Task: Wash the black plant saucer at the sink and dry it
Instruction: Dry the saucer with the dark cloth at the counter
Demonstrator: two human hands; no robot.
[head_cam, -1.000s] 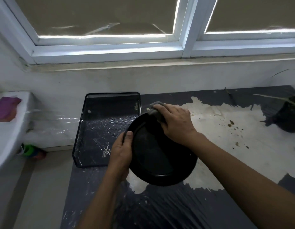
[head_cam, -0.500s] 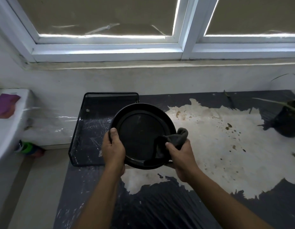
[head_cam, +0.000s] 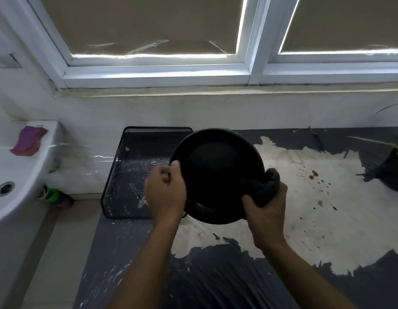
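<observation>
Left hand [head_cam: 165, 195] grips saucer [head_cam: 216, 170] | right hand [head_cam: 267, 210] grips cloth [head_cam: 269, 186] | peeling dark worktop [head_cam: 216, 284] under window [head_cam: 153, 71]

Two hands [head_cam: 165, 192] [head_cam: 267, 210], one saucer [head_cam: 216, 170], one cloth [head_cam: 269, 186] — one tray [head_cam: 135, 152], one sponge [head_cam: 28, 141].

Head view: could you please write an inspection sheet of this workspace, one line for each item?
Surface: table under a dark plastic sheet, with a large pale stained patch.
Job's things: black saucer held tilted above the table; dark cloth at its right rim; white sink at the left.
Clutter: black mesh tray behind the saucer; purple sponge on the sink ledge; potted plant at the right edge.
Hands: left hand grips the saucer's left rim; right hand holds the cloth.
Cables: nothing seen.
Surroundings: white wall; window with blinds down.
</observation>
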